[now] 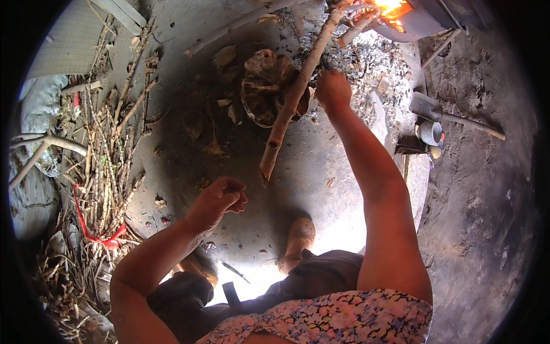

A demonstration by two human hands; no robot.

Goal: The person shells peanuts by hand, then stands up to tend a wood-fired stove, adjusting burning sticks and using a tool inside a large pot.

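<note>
Beside the long thick branch [290, 109], my right hand [333, 89] is stretched forward at the edge of the ashes, closed in a fist. Whatever it may hold is hidden. The branch slants from the fire [392, 8] at the top down to the middle of the floor. My left hand [219, 202] hangs over the floor to the left of the branch's lower end, fingers loosely curled and apart, with nothing visible in them. A rough, round woody chunk [264, 86] lies just left of the branch, partly behind it.
A bundle of thin sticks [106, 155] with a red tie [94, 235] lies at the left. Pale ash [378, 63] spreads below the fire. Along the right wall are a small metal cup [428, 133] and a handled tool [472, 123]. Dry leaves [224, 55] are scattered about.
</note>
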